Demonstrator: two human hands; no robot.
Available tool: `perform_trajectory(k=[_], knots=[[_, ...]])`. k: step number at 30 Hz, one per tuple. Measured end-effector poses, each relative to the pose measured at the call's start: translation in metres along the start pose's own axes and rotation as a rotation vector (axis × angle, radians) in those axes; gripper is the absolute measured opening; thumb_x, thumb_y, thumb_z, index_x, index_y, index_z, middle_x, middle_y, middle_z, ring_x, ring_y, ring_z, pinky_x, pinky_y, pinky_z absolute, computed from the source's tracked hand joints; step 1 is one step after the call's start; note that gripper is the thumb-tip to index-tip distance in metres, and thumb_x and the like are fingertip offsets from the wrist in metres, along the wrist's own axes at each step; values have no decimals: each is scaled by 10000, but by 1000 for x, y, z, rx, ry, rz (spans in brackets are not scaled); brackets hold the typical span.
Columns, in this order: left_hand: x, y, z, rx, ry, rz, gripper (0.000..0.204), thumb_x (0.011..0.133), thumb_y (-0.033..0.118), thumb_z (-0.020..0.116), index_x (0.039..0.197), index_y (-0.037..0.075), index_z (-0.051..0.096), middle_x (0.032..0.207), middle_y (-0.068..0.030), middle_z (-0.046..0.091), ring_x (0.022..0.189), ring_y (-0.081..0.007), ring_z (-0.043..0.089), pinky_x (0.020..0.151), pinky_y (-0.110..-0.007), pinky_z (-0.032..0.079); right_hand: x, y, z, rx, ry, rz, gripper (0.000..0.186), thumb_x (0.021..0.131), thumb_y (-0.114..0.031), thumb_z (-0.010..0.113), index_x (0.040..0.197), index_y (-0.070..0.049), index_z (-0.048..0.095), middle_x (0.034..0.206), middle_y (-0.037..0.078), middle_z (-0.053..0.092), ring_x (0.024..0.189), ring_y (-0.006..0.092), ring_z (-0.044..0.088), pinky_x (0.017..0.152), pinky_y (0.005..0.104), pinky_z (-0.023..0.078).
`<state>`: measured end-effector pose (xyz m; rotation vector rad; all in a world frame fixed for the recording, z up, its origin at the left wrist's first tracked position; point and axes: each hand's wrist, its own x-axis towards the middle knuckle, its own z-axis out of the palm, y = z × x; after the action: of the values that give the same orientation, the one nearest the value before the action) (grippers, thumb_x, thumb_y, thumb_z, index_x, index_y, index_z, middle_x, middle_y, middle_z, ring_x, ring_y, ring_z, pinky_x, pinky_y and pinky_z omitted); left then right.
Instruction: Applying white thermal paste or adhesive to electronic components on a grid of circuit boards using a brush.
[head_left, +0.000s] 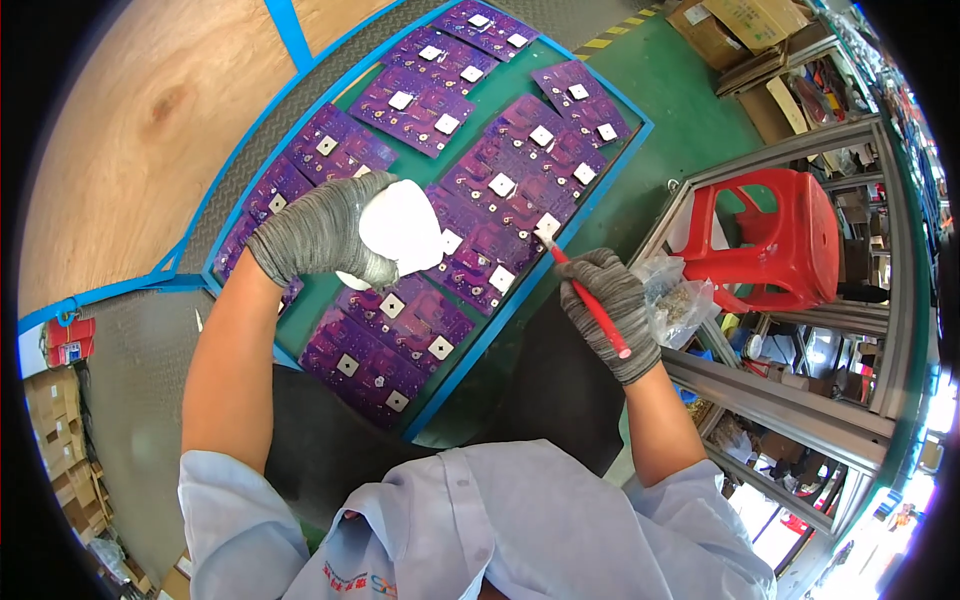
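Note:
My left hand (325, 230), in a grey knit glove, is wrapped round a white tub (400, 228) held above the boards. The tub's contents look white too, and its rim is hard to make out. In my gloved right hand (612, 312) is a red-handled brush (603, 322). Its pale tip touches or hovers just over a white square on a purple circuit board (520, 215); which of the two I cannot tell. Several more purple boards, such as the near one (365, 365) and a far one (412, 105), lie in rows, each with square pads, some white and some bare metal.
The boards lie on a green work surface with a blue edge (480, 345). A red plastic stool (770, 240) rests on a metal-framed rack (780, 400) at the right, beside a clear plastic bag (680, 300). Cardboard boxes (745, 25) stand far right. Plywood (150, 120) fills the left.

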<state>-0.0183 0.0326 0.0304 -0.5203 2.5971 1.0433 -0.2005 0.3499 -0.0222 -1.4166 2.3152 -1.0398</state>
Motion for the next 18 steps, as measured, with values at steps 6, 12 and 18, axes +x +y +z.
perform_trajectory(k=[6,12,18], knots=[[-3,-4,-1,-26,36,40,1063,519,369,936,1418,-20,521,1231,-223,684,1149,-325,676,1027,-418,553,-9,5,3,-204,-50,-62,266,774,22,749,1017,-86,744,945,101,646,830,249,686,690,322,576],[-4,-10,-4,-16,79,2,1049,514,362,938,1409,-10,536,1225,-211,687,1147,-322,675,1022,-416,551,2,19,19,370,165,212,162,869,-43,736,995,-48,635,881,83,628,730,179,653,593,289,545],[-5,-9,-5,-31,71,46,1041,519,376,936,1403,-8,542,1213,-212,692,1145,-325,677,1009,-418,559,-5,17,26,461,89,129,146,925,-126,710,973,-47,597,707,53,576,540,157,582,476,280,464]])
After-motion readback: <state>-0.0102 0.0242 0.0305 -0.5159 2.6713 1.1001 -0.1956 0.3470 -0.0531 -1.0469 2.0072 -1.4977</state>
